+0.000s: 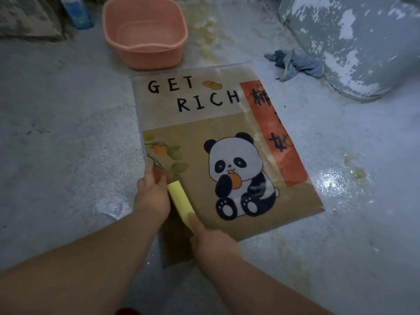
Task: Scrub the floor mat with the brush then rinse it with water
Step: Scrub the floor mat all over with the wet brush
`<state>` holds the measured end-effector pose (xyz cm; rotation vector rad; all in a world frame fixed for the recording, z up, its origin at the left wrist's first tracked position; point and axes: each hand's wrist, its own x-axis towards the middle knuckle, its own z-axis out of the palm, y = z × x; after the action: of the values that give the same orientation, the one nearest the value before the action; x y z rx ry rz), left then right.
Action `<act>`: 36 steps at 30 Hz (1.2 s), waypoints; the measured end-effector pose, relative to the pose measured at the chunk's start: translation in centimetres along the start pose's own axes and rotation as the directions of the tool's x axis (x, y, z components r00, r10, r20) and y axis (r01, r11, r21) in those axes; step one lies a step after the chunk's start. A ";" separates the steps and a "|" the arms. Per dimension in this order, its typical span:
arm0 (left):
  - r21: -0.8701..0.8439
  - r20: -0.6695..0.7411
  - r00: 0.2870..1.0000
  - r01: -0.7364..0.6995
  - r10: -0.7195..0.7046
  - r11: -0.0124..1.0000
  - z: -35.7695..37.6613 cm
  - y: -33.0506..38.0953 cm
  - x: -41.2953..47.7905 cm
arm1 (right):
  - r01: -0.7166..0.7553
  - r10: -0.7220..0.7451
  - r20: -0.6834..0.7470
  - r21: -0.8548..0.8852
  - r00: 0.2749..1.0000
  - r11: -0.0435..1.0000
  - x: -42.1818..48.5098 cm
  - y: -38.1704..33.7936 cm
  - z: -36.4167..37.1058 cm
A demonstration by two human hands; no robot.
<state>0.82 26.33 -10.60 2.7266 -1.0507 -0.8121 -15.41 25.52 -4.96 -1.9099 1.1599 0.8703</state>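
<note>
The floor mat (pixel 218 142) lies flat on the wet floor (pixel 68 110). The left hand (pixel 152 193) pinches its near edge, and the right hand (pixel 212 241) grips the yellow brush (pixel 180 198) on it.

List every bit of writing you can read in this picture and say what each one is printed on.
"GET RICH": black capitals in two rows on the pale top panel of the floor mat.
Black characters on the mat's red strip: blurred and partly washed over, not readable.
Print on the blue and white bottle at the top left: too small and blurred to read.
No text shows on the pink basin, the yellow brush or the blue rag.
</note>
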 end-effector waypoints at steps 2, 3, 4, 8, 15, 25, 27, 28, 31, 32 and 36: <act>0.164 0.075 0.996 -0.059 0.047 0.985 0.7 0.5 -1.6 | 0.018 -0.018 -0.022 -0.001 1.000 1.000 -1.1 2.7 0.6; 0.227 0.100 0.990 -0.115 0.095 0.967 1.0 0.9 -2.2 | 0.015 -0.015 -0.047 -0.005 0.999 1.000 -1.6 4.3 0.5; 0.244 0.126 0.984 -0.156 0.129 0.957 1.3 1.3 -2.7 | 0.003 -0.003 -0.087 -0.003 0.996 1.000 -2.0 6.0 0.3; 0.301 0.285 0.938 -0.284 0.198 0.911 2.7 3.4 -4.9 | -0.224 0.254 -0.237 0.146 0.938 0.964 -2.8 12.9 -1.8; 0.345 0.403 0.884 -0.386 0.237 0.855 4.4 6.8 -8.0 | -0.169 0.207 -0.127 0.261 0.970 0.950 -2.3 8.7 1.5; 0.282 0.310 0.894 -0.411 0.323 0.867 4.2 7.0 -7.4 | -0.290 0.364 -0.231 0.299 0.902 0.909 -3.0 16.2 -2.2; 0.284 0.276 0.907 -0.392 0.317 0.875 4.4 7.7 -7.0 | -0.206 0.274 -0.199 0.304 0.941 0.930 -3.1 13.3 -0.2; 0.293 0.281 0.912 -0.379 0.300 0.878 4.4 8.1 -6.9 | -0.157 0.220 -0.195 0.294 0.956 0.943 -3.2 12.8 0.5; 0.326 0.302 0.917 -0.358 0.262 0.875 4.6 9.0 -6.8 | -0.149 0.194 -0.234 0.197 0.953 0.969 -3.5 16.6 -0.6; 0.336 0.302 0.917 -0.359 0.261 0.871 4.7 9.1 -6.8 | -0.208 0.257 -0.247 0.208 0.934 0.956 -3.5 18.7 -1.7; 0.381 0.299 0.896 -0.427 0.328 0.820 5.2 9.6 -7.5 | -0.372 0.473 -0.313 0.331 0.824 0.867 -3.7 22.8 -4.2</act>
<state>-12.17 24.45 -9.02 2.6326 -1.9712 -0.9095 -36.88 16.00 -5.15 -1.6687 1.8994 0.5313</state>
